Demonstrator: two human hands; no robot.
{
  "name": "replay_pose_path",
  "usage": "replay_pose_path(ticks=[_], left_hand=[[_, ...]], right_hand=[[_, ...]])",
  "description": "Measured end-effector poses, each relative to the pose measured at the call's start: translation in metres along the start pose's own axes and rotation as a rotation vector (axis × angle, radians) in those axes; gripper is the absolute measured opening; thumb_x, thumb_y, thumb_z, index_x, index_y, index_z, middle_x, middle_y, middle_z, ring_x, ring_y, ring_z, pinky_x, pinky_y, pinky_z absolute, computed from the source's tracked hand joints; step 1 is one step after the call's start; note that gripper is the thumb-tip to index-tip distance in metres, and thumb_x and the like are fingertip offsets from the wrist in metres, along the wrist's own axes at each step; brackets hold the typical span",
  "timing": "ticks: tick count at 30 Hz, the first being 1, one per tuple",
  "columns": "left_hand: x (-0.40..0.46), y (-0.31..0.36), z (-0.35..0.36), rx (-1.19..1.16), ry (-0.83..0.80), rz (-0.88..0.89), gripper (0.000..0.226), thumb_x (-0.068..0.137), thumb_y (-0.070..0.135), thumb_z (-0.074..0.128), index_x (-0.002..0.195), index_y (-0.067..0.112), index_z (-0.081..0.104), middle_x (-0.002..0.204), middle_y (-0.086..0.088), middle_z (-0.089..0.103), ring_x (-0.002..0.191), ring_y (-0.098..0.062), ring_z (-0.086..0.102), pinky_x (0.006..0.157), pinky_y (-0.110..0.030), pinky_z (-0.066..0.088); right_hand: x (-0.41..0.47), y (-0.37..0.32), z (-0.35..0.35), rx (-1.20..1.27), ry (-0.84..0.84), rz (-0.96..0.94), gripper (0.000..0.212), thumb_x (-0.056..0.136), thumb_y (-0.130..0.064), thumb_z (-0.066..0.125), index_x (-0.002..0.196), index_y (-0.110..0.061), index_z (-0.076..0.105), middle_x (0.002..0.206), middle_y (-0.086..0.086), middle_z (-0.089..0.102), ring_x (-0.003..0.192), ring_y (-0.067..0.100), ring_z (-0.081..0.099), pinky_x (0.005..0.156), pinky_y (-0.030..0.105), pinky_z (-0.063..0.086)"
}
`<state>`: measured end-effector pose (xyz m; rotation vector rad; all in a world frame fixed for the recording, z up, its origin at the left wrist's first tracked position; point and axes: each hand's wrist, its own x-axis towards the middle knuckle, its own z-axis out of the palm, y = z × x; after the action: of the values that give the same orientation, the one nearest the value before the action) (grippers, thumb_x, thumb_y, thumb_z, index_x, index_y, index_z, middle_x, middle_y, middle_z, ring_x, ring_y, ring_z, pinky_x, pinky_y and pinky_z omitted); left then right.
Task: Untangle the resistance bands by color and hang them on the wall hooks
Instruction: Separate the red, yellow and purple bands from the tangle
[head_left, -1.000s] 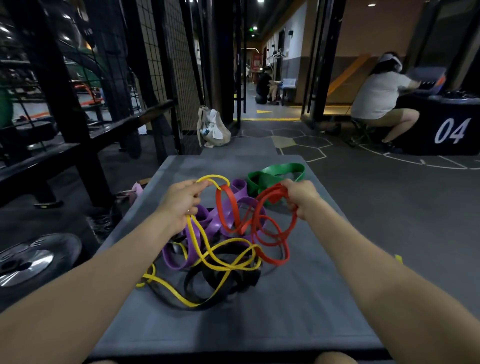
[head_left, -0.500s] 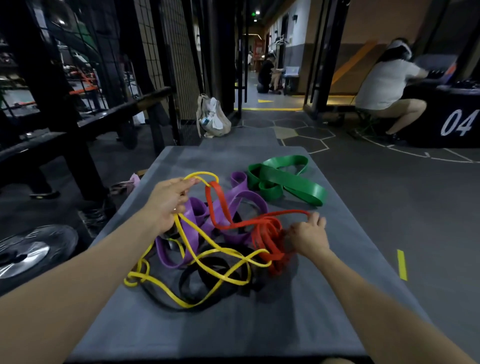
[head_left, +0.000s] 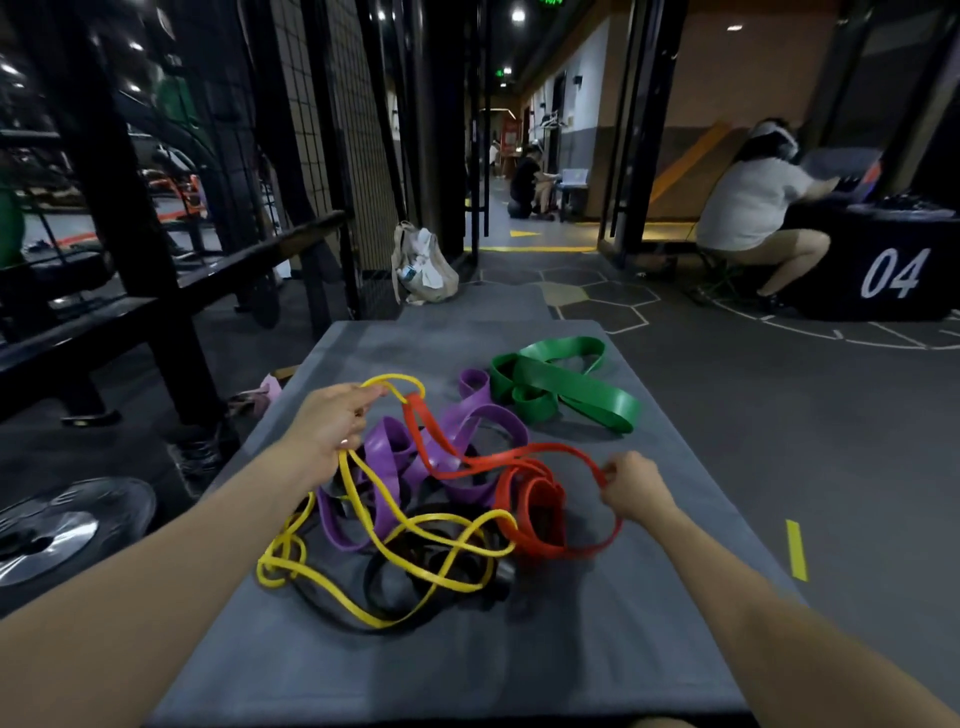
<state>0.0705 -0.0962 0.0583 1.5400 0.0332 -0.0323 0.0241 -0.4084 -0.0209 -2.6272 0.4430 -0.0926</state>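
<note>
Since half a second ago the right hand (head_left: 631, 486) has drawn outward toward 3 o'clock, pulling the red band (head_left: 519, 462) into a wider loop; a second ago the same hand was lifted near the green band, bunching the red coils. The left hand (head_left: 332, 431) has stayed near its place at 10 o'clock of the pile.

The left hand's fingers are curled round the yellow band (head_left: 395, 525), gripping its upper loop where the red band threads through it. The right hand pinches the red band between thumb and fingertips at the loop's right end.

The red band's stretched strand runs from the yellow loop at 11 o'clock down and across to the right hand at 3 o'clock — its long axis lies roughly left-to-right, tilted down toward the right. More red coils sit bunched just left of the right hand. The yellow band sprawls from the left hand toward 7 o'clock, its long axis diagonal across the pile, crossing over the purple band (head_left: 457, 441) and the black band (head_left: 395, 587) beneath.

The green band (head_left: 561, 387) lies apart at 1 o'clock — folded flat, its longest fold pointing toward 4 o'clock. All rest on the grey tabletop (head_left: 467, 660).
</note>
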Motion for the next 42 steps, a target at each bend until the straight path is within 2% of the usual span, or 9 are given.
replay_pose_path(ticks=[7, 12, 16, 19, 25, 29, 34, 39, 42], left_hand=[[-0.011, 0.022, 0.013, -0.077, -0.111, -0.12, 0.045, 0.093, 0.045, 0.045, 0.086, 0.003, 0.06, 0.063, 0.001, 0.04, 0.036, -0.003, 0.033, 0.033, -0.015, 0.022], [-0.025, 0.04, 0.013, -0.078, -0.375, -0.201, 0.078, 0.077, 0.079, 0.03, 0.082, 0.007, 0.06, 0.061, 0.0, 0.049, 0.049, -0.012, 0.036, 0.044, -0.023, 0.027], [-0.031, 0.043, 0.009, -0.076, -0.226, -0.125, 0.03, 0.089, 0.034, 0.056, 0.067, 0.017, 0.068, 0.047, 0.008, 0.054, 0.036, -0.003, 0.043, 0.034, -0.014, 0.029], [-0.029, 0.042, -0.004, -0.137, -0.192, -0.062, 0.018, 0.091, 0.018, 0.053, 0.087, 0.009, 0.068, 0.048, 0.01, 0.052, 0.032, -0.001, 0.037, 0.029, -0.011, 0.025], [-0.03, 0.043, -0.03, -0.273, -0.188, 0.001, 0.019, 0.093, 0.02, 0.043, 0.076, 0.016, 0.051, 0.048, 0.01, 0.045, 0.032, -0.002, 0.027, 0.029, -0.011, 0.016], [-0.035, 0.048, -0.04, -0.298, -0.19, 0.05, 0.028, 0.094, 0.019, 0.04, 0.074, 0.012, 0.059, 0.044, 0.009, 0.041, 0.03, -0.003, 0.026, 0.028, -0.012, 0.016], [-0.04, 0.051, -0.054, -0.298, -0.18, 0.064, 0.031, 0.095, 0.022, 0.034, 0.064, 0.017, 0.038, 0.037, 0.006, 0.036, 0.028, -0.003, 0.025, 0.032, -0.013, 0.013], [-0.029, 0.041, -0.064, -0.228, -0.143, 0.053, 0.026, 0.093, 0.026, 0.038, 0.081, 0.013, 0.057, 0.05, 0.008, 0.04, 0.031, -0.004, 0.025, 0.032, -0.015, 0.011], [-0.01, 0.025, -0.068, 0.119, 0.051, 0.019, 0.028, 0.087, 0.039, 0.053, 0.079, 0.014, 0.063, 0.066, -0.002, 0.049, 0.04, -0.007, 0.04, 0.038, -0.017, 0.025]], right_hand=[[-0.02, -0.125, -0.083, 0.752, 0.135, -0.277, 0.027, 0.075, 0.007, 0.068, 0.103, 0.006, 0.067, 0.068, 0.0, 0.059, 0.064, 0.012, 0.053, 0.065, 0.027, 0.047], [-0.06, -0.186, -0.072, 0.631, -0.083, -0.647, 0.032, 0.071, 0.006, 0.074, 0.102, 0.0, 0.068, 0.086, 0.008, 0.068, 0.072, 0.01, 0.061, 0.079, 0.028, 0.053], [-0.063, -0.182, -0.063, 0.65, -0.293, -0.743, 0.024, 0.079, 0.008, 0.065, 0.101, 0.001, 0.068, 0.089, 0.008, 0.07, 0.073, 0.002, 0.064, 0.083, 0.021, 0.054], [-0.045, -0.155, -0.064, 0.776, -0.176, -0.597, 0.02, 0.083, 0.014, 0.055, 0.083, -0.001, 0.069, 0.073, -0.003, 0.069, 0.065, 0.0, 0.063, 0.067, 0.011, 0.05], [-0.021, -0.119, -0.016, 0.154, -0.16, -0.455, 0.033, 0.076, 0.013, 0.055, 0.109, 0.015, 0.059, 0.108, 0.027, 0.064, 0.1, 0.035, 0.061, 0.076, 0.027, 0.043], [-0.027, -0.137, 0.024, 0.045, -0.265, -0.51, 0.075, 0.079, -0.012, 0.069, 0.142, 0.001, 0.03, 0.139, 0.012, 0.044, 0.129, 0.023, 0.043, 0.107, 0.028, 0.032], [-0.021, -0.125, 0.055, -0.217, -0.305, -0.426, 0.081, 0.074, -0.02, 0.07, 0.141, -0.013, 0.026, 0.132, 0.009, 0.052, 0.123, 0.027, 0.049, 0.108, 0.038, 0.033], [-0.017, -0.118, 0.057, -0.057, -0.25, -0.536, 0.008, 0.084, -0.014, 0.061, 0.084, -0.006, 0.062, 0.089, 0.017, 0.063, 0.08, 0.021, 0.053, 0.07, 0.028, 0.038], [-0.003, -0.1, 0.035, 0.027, -0.142, -0.406, 0.017, 0.085, 0.002, 0.049, 0.085, -0.003, 0.065, 0.09, 0.018, 0.066, 0.082, 0.028, 0.061, 0.053, 0.021, 0.035]])
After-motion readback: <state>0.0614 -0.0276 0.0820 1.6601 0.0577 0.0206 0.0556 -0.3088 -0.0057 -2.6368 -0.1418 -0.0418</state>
